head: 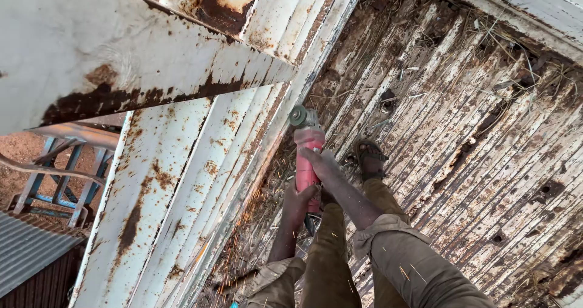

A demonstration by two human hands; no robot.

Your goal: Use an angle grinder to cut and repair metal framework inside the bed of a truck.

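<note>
Both my hands grip a red angle grinder (307, 156) held out in front of me. My right hand (323, 164) wraps the upper part of its body near the head. My left hand (298, 202) clasps its rear end. The grinder's disc (297, 115) touches the lower edge of a rusty white corrugated metal wall (182, 186) where it meets the floor. Orange sparks scatter low along that edge. My sandalled foot (368, 158) stands just right of the tool, on the floor.
The rusted ribbed metal floor (486, 138) is strewn with dry straw and has several rust holes. A heavy rusty white beam (121, 53) crosses overhead at upper left. Beyond the wall, far below, stand a blue metal frame (61, 180) and a corrugated sheet (30, 253).
</note>
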